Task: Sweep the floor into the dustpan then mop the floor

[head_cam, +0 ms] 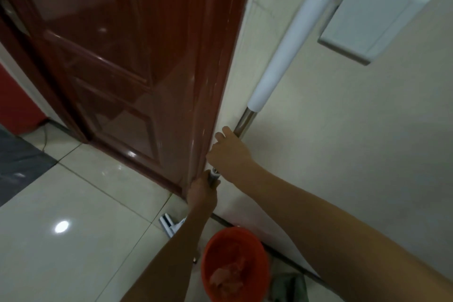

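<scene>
- The right hand [229, 152] reaches up from 4 o'clock, arm stretched long, fingers wrapped round the steel shaft of the mop handle [282, 56] just under its white grip
- The left hand [202, 191] comes up from 6 o'clock, clenched on the same shaft lower down
- The handle leans toward 1 o'clock against the cream wall [343, 154], beside the red-brown door [122, 56]
- The mop head [171, 224] lies on the tiled floor [73, 240], largely hidden behind the left forearm
- An orange bucket [235, 262] sits at 6 o'clock; its pale contents are too blurred to make out
- A white wall plate [372, 14] sits at 1 o'clock
</scene>
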Demonstrator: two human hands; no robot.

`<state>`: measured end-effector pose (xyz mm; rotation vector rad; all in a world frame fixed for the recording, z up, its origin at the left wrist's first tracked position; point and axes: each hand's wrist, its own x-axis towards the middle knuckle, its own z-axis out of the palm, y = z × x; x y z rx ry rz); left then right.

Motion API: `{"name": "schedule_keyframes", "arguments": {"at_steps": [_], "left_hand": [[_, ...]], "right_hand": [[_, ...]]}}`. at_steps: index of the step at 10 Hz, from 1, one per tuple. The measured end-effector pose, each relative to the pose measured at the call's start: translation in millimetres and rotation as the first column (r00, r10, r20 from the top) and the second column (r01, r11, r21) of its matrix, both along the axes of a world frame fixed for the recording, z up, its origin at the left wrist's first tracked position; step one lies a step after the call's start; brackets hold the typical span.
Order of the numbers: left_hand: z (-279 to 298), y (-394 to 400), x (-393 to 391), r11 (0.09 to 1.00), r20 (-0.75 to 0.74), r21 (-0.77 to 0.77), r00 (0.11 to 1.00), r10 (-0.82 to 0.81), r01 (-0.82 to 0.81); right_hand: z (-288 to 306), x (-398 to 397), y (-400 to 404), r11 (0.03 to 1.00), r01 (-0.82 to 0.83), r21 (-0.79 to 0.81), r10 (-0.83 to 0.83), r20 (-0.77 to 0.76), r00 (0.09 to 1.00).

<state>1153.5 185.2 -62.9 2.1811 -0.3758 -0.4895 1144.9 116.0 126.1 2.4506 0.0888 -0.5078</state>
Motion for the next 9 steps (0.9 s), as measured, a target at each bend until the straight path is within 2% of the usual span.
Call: {"name": "schedule_keyframes", "arguments": {"at_steps": [2,5,8,9], "left_hand": [[1,-11,11,1.0,-0.04,-0.012,0.999,0.019,-0.02],[-3,-11,13,0.993,-0.097,-0.023,0.988,-0.12,0.118],[5,42,13,0.957,0.012,0.16,0.969,-0.247,0.242],[13,70,11,0.94,-0.011,0.243,0.969,-0.246,0.241]], "right_hand": [[-7,0,-11,0.998,0.028,0.064,-0.035,0.104,0.994],[-15,-7,-19,0.993,0.093,0.073,-0.099,0.083,0.992],[-12,-26,-8,0.983,0.094,0.156,-0.107,0.074,0.992],[-11,-38,-1,0.968,0.105,0.227,-0.128,0.086,0.988]]}}
